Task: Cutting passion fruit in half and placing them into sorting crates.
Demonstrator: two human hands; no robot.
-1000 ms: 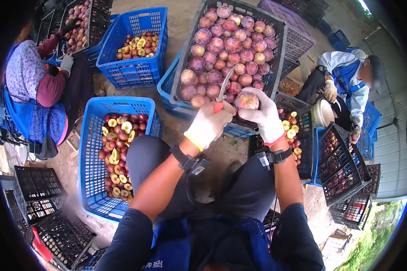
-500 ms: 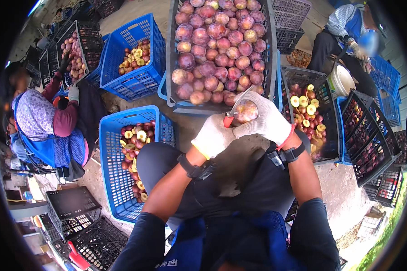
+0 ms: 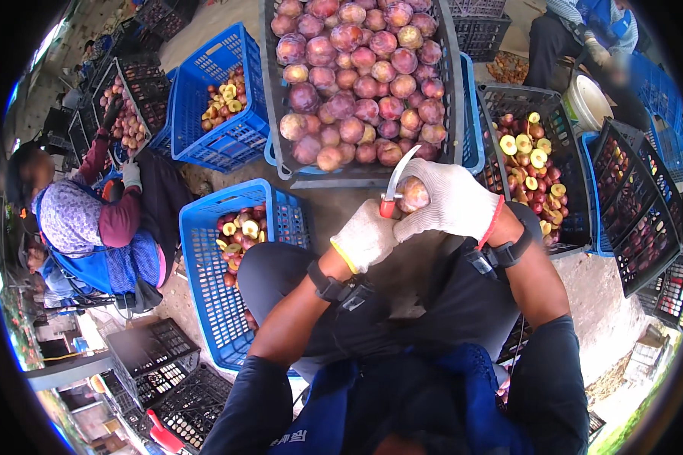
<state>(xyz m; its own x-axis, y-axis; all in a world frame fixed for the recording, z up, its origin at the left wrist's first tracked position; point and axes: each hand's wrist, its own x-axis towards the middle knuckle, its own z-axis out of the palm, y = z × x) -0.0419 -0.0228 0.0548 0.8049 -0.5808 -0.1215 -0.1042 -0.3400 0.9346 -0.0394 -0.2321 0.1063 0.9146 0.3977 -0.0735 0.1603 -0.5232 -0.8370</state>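
Observation:
My left hand (image 3: 364, 236), in a white knit glove with a yellow cuff, is closed round the red handle of a curved knife (image 3: 396, 182). The blade points up and leans right. Beside it my right hand (image 3: 455, 196), in a white glove with a red cuff, grips a reddish plum (image 3: 412, 195). The blade's lower part stands against or close to the plum's left side; contact I cannot tell. Just beyond both hands is a dark crate (image 3: 296, 180) heaped with whole plums (image 3: 357, 83).
Halved plums lie in a blue crate (image 3: 193, 258) by my left knee and a black crate (image 3: 501, 155) at right. Another blue crate (image 3: 262, 91) stands far left. Co-workers sit left (image 3: 76, 216) and far right (image 3: 558, 45). A white bucket (image 3: 587, 98) stands by the right one.
The knife blade has swung more upright beside the plum, and my right hand has turned with the plum. The whole view has shifted a little.

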